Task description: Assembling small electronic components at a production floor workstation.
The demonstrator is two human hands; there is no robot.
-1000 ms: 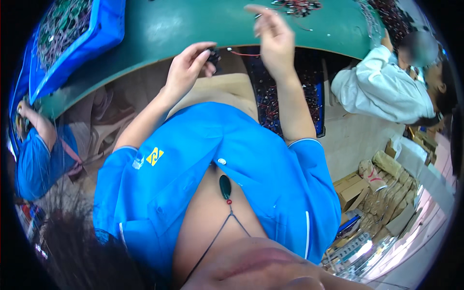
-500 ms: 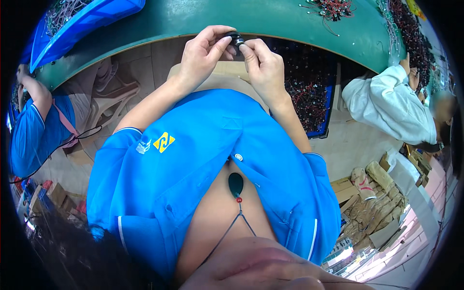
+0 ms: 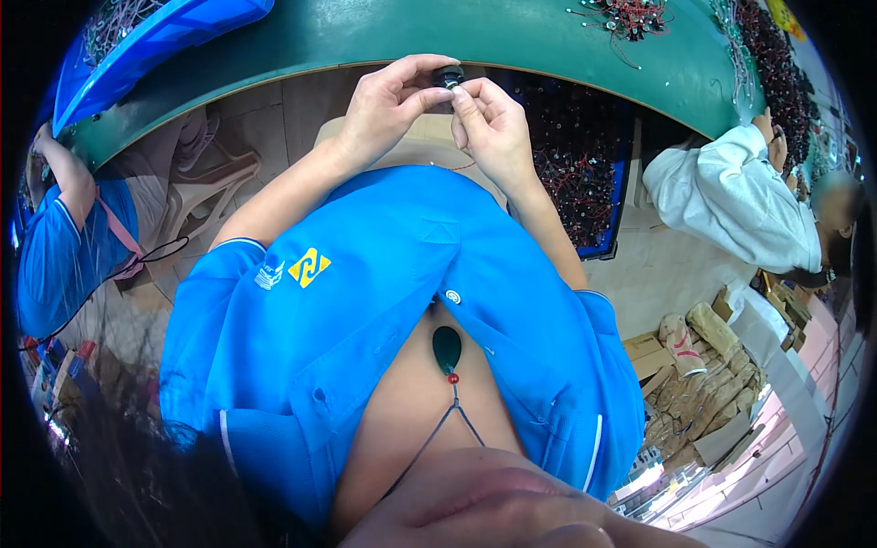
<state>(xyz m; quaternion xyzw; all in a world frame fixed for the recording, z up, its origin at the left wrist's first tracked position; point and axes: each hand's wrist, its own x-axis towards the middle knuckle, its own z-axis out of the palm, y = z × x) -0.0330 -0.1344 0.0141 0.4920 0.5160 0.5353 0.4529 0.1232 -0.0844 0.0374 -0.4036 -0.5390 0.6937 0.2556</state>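
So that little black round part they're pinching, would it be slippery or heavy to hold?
Probably light: the small black part sits between just the fingertips of the left hand and right hand. Its rounded shape suggests it might roll if dropped. It looks stiff.

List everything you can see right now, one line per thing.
part: 1, black, pinched between both hands' fingertips
bench: 1, green, top
tray: 1, blue, upper left
bin: 1, blue, holds wired parts, under bench
wired parts: pile, red and black, on bench
boxes: stack, brown, lower right
co-workers: 2, blue shirt far left, white sleeves right
left hand: 1, on part
right hand: 1, on part
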